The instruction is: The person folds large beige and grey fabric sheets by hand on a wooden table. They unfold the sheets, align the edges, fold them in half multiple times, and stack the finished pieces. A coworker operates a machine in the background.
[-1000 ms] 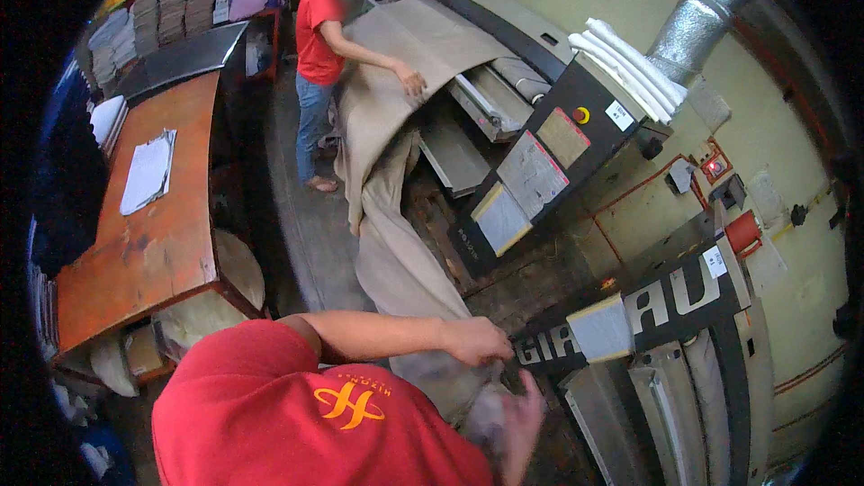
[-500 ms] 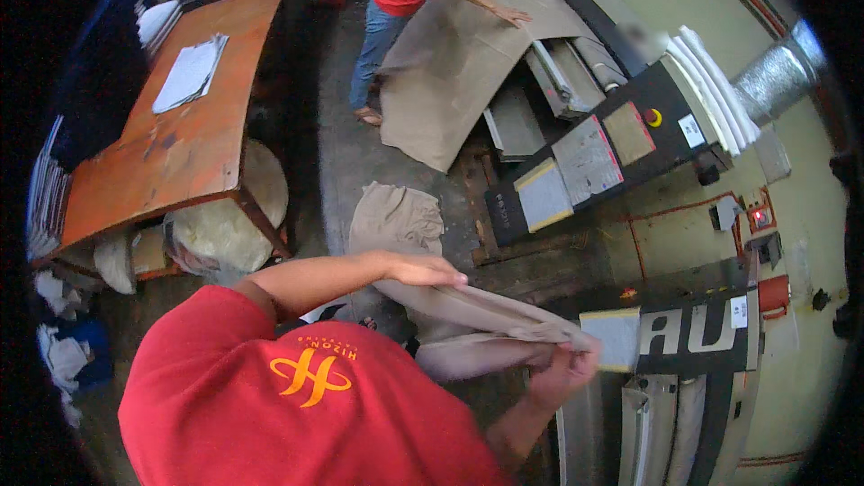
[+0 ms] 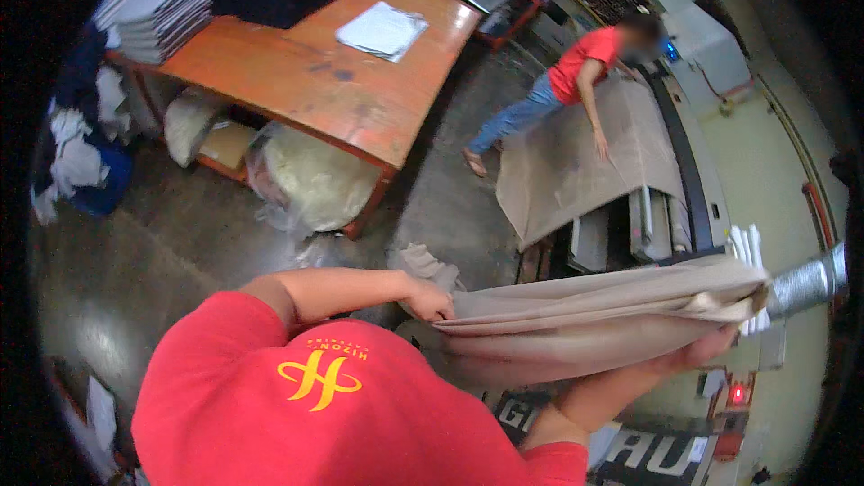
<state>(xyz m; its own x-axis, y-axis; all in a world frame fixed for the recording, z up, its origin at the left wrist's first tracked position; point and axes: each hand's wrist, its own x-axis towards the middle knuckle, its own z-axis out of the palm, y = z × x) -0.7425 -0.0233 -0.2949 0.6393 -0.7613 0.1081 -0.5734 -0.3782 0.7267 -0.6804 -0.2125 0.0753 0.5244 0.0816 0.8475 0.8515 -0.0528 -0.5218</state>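
A long beige cloth (image 3: 594,315) is stretched in loose folds between my two hands. My left hand (image 3: 430,299) is closed on its near-left end, level with my chest. At the far right, my right hand (image 3: 715,342) is raised, gripping the other end from below; the fabric covers most of its fingers. More of the beige fabric lies bunched beyond my left hand.
A co-worker (image 3: 585,63) in red leans over another beige sheet (image 3: 585,162) spread on a long machine (image 3: 693,180). An orange-brown table (image 3: 387,81) holds papers (image 3: 382,31) and stacked folded cloths (image 3: 162,18). A plastic-wrapped bundle (image 3: 315,175) sits beneath it. A silver duct (image 3: 810,286) is at right.
My right hand has swung up and to the right, drawing the cloth out wider. My left hand stays closed on it. The view has turned, and the co-worker now leans further over the other sheet.
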